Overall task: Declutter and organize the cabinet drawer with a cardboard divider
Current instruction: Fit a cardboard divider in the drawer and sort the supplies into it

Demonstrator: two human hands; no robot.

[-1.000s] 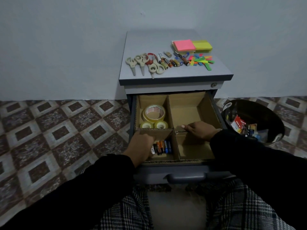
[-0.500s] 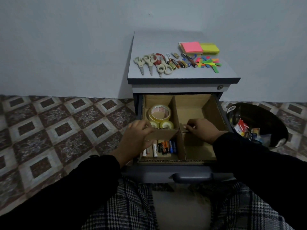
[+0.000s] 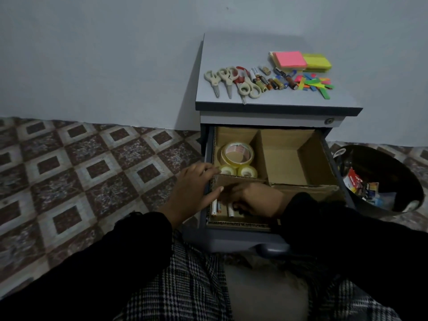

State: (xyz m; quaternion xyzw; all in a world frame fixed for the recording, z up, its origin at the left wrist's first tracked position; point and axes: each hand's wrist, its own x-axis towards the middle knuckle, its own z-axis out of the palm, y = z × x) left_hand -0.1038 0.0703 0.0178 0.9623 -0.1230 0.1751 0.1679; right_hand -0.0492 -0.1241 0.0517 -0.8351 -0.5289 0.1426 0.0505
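The divider (image 3: 264,179) sits in the open drawer (image 3: 328,158), splitting it into four bays; its cross wall runs left to right just ahead of both hands. The near-left bay holds batteries (image 3: 216,207) lying with their long axes front to back, directly under the hands. The right hand (image 3: 252,200) has reached across into that bay, fingers curled down over the batteries; whether it grips one cannot be told. The left hand (image 3: 192,193) rests with fingers extended and relaxed on the drawer's left edge and the cross wall, holding nothing. The right hand looks nearer to the batteries. Tape rolls (image 3: 237,158) fill the far-left bay; the far-right bay looks bare, and the near-right is mostly hidden by the right sleeve. Scissors (image 3: 222,81), more batteries, and sticky notes (image 3: 298,60) wait on the cabinet top (image 3: 278,100), well beyond the hands.
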